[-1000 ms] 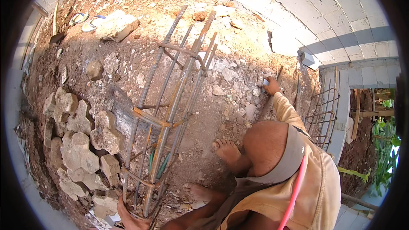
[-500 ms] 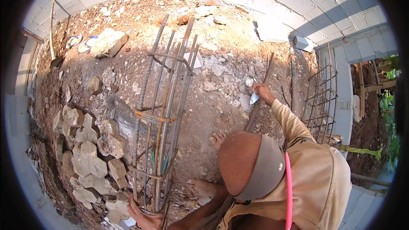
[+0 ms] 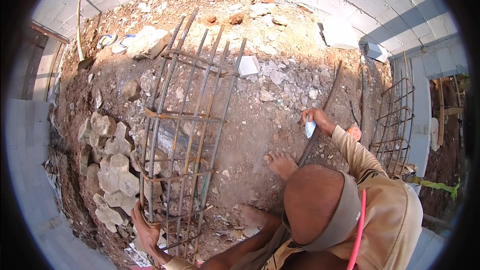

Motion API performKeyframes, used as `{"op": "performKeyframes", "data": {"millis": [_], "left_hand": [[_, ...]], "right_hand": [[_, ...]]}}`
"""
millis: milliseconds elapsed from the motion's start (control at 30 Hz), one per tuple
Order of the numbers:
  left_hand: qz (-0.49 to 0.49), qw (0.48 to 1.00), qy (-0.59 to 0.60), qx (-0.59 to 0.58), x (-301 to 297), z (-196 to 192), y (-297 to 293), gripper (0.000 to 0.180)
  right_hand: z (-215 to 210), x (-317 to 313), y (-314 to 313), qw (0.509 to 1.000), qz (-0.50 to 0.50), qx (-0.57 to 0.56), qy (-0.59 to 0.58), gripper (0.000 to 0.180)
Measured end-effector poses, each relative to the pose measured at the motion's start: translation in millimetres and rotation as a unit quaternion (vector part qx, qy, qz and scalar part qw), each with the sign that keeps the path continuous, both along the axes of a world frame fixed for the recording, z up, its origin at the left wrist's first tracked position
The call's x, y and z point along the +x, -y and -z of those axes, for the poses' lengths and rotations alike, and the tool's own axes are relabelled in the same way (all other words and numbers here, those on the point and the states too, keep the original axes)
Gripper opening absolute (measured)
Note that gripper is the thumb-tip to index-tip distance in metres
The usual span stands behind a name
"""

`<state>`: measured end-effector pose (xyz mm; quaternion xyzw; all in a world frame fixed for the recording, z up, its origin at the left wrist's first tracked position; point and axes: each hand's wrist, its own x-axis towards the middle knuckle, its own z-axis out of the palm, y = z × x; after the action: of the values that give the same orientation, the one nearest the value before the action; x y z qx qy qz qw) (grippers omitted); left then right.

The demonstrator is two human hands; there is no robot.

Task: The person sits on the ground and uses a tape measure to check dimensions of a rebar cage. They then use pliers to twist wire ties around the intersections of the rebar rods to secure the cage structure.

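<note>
Left hand (image 3: 146, 232) was at near left, fingers wrapped tight round a bottom-corner bar of the rebar cage (image 3: 187, 120). The cage lay tilted on the rubble, its near end in that hand and its far end pointing away toward the far wall. It was made of long rusty bars tied with square stirrups.

Right hand (image 3: 314, 118) was out to the right, well apart from the cage. Its fingers were pinched narrow on a pale flat piece (image 3: 310, 129) and lay against a long dark rod (image 3: 332, 87) on the ground. Couldn't tell if it gripped the rod as well.

A bare foot (image 3: 281, 162) was planted between cage and rod, just beside the rod's near end. A stone pile (image 3: 112, 170) sat left of the cage, touching its near half. A white block chunk (image 3: 248, 65) was by the cage's far end. A second cage (image 3: 395, 115) stood far right against the block wall (image 3: 350, 15). A shovel (image 3: 82, 45) was at far left.
</note>
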<state>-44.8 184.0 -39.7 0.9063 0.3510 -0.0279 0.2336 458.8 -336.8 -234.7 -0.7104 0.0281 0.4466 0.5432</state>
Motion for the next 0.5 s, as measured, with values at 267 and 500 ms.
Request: {"op": "performKeyframes", "data": {"millis": [267,500], "left_hand": [[-0.011,0.999,0.008,0.037,2,0,23,0.114],[-0.003,0.999,0.041,0.017,-23,5,20,0.083]], "right_hand": [[-11,-44,90,0.951,-0.147,-0.236,0.136,0.022],[-29,-107,122,0.889,-0.223,-0.325,0.234,0.022]]}}
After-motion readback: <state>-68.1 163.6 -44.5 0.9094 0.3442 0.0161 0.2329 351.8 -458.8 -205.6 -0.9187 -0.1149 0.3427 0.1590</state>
